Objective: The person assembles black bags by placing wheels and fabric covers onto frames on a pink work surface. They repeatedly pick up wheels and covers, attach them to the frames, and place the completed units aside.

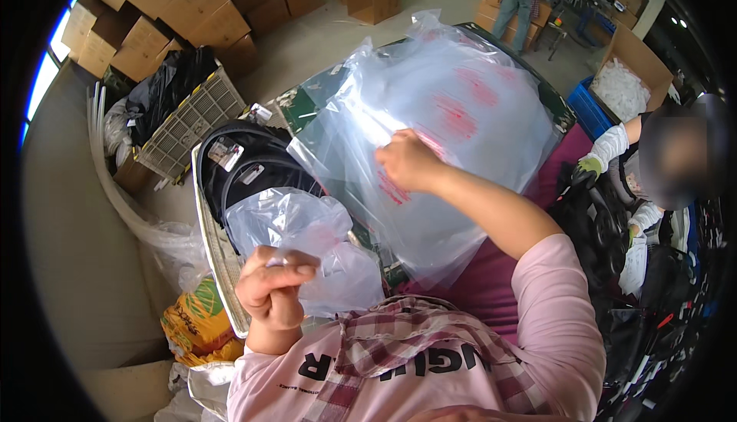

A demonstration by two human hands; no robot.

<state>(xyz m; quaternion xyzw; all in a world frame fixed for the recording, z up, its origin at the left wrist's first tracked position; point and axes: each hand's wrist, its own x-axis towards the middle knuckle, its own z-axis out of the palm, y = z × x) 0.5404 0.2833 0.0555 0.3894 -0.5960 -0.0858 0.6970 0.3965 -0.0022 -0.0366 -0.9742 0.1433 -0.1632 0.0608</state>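
Observation:
A stack of large clear plastic bags (491, 157) with red smudged printing lies across a dark green table (311, 111). My right hand (411, 161) rests on the stack's left part, its fingers pinched on the clear plastic. Closer to my body, my left hand (272, 287) is raised with curled fingers; a small shiny bit shows at them, too little to name. Just beyond it, a crumpled clear plastic bag (288, 222) lies over the edge of a pale crate (206, 215). Black curved items with white tags (226, 153) fill that crate.
At the right a co-worker's gloved hand (591, 162) touches a pile of black items (591, 215). Cardboard boxes (180, 7) are stacked at the back left, near a slatted crate (192, 126) with black bags. A blue bin (589, 111) stands at the far right.

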